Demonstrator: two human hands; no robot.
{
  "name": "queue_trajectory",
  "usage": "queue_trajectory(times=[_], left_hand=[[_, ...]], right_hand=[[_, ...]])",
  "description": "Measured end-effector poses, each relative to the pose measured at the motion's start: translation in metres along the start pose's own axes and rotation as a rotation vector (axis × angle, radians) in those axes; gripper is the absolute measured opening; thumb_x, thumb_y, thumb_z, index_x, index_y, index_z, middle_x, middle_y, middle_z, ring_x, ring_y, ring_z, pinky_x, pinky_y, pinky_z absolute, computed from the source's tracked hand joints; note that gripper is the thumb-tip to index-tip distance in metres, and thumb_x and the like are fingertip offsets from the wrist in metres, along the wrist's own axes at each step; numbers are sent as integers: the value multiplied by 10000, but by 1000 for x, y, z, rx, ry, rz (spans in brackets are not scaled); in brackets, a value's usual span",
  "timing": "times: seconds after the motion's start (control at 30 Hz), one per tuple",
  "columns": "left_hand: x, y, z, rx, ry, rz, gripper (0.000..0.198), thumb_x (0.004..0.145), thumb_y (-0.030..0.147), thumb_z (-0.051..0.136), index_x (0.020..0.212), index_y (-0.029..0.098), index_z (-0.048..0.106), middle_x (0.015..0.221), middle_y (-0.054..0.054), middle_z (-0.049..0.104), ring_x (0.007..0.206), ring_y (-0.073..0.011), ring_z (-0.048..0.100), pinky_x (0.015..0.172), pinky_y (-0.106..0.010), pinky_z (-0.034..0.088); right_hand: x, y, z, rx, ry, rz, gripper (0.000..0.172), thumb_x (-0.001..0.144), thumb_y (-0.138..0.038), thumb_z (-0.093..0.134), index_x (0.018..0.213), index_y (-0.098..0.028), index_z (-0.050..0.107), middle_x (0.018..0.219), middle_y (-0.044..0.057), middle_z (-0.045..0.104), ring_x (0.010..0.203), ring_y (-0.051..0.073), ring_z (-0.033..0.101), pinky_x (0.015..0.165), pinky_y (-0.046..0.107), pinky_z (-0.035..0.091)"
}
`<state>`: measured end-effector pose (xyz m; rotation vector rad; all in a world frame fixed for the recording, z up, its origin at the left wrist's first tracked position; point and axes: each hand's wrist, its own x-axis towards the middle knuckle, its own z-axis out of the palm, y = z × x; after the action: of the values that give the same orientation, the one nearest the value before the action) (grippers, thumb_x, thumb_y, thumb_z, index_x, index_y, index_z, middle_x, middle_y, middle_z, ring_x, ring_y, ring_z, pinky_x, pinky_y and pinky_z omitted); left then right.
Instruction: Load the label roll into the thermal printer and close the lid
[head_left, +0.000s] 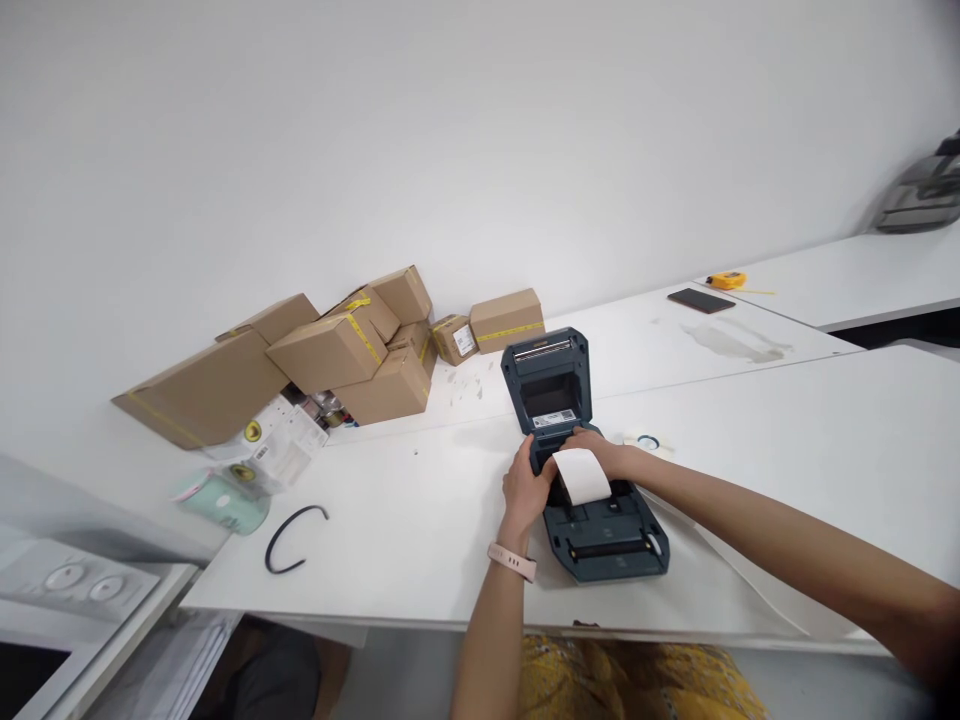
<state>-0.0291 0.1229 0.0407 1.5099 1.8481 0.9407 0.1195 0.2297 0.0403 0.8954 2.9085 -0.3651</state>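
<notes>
A dark blue-grey label printer [606,540] sits on the white table with its lid [547,380] swung up and back. Inside it is a roll of white label paper [583,476], its loose end hanging toward the front. My left hand [527,485] is closed around the printer's left edge, with the thumb reaching inward beside the roll. From the right, my right hand [598,450] reaches over the roll's far side, fingers bent down into the printer. The paper and the printer body partly hide the fingertips of both hands.
Cardboard boxes [386,385] are piled at the back left. Before them lie a clear bag with avocado pictures [281,445], a mint-green canister [225,500] and a black curved band [279,535]. At the back right are a dark phone-like slab [701,300] and a yellow tape measure [726,281].
</notes>
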Motion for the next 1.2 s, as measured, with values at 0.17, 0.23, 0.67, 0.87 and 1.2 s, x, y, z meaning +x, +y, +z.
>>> queue_trajectory(times=[0.17, 0.23, 0.67, 0.87, 1.2], left_hand=[[-2, -1, 6, 27, 22, -21, 637, 930, 502, 526, 1505, 243, 437, 1582, -96, 454, 1443, -354, 429, 1186, -525, 293], [-3, -1, 7, 27, 22, -23, 638, 936, 509, 510, 1508, 236, 433, 1584, -102, 450, 1442, -351, 431, 1183, -527, 299], [-27, -6, 17, 20, 125, 175, 490, 948, 265, 474, 1430, 203, 541, 1636, -100, 356, 1521, -279, 316, 1223, -498, 314], [-96, -7, 21, 167, 144, 505, 577, 814, 6, 413, 1256, 267, 676, 1571, -38, 470, 1520, -282, 317, 1235, -633, 230], [-121, -15, 47, 161, 352, 596, 236, 858, 78, 614, 955, 254, 739, 1123, -53, 784, 1145, -267, 705, 1075, -601, 486]], right_hand=[[5, -2, 1, -72, -110, 49, 345, 964, -367, 640, 1247, -171, 620, 1256, 93, 641, 1073, 227, 654, 904, 429, 565], [7, -2, 1, -81, -117, 55, 355, 961, -366, 644, 1255, -170, 616, 1261, 94, 637, 1076, 229, 653, 902, 429, 566], [-70, -18, 0, 52, 274, -145, 368, 767, -64, 606, 1094, -175, 732, 1155, 131, 725, 1125, 276, 647, 1016, 408, 476], [-128, -36, 44, 339, 618, -242, 627, 751, 27, 429, 1273, -210, 683, 1260, 108, 718, 1211, 242, 647, 1038, 432, 521], [-142, -60, 85, 398, 898, -165, 281, 969, -193, 569, 1183, -276, 731, 1201, 73, 757, 1236, 240, 652, 1090, 482, 505]])
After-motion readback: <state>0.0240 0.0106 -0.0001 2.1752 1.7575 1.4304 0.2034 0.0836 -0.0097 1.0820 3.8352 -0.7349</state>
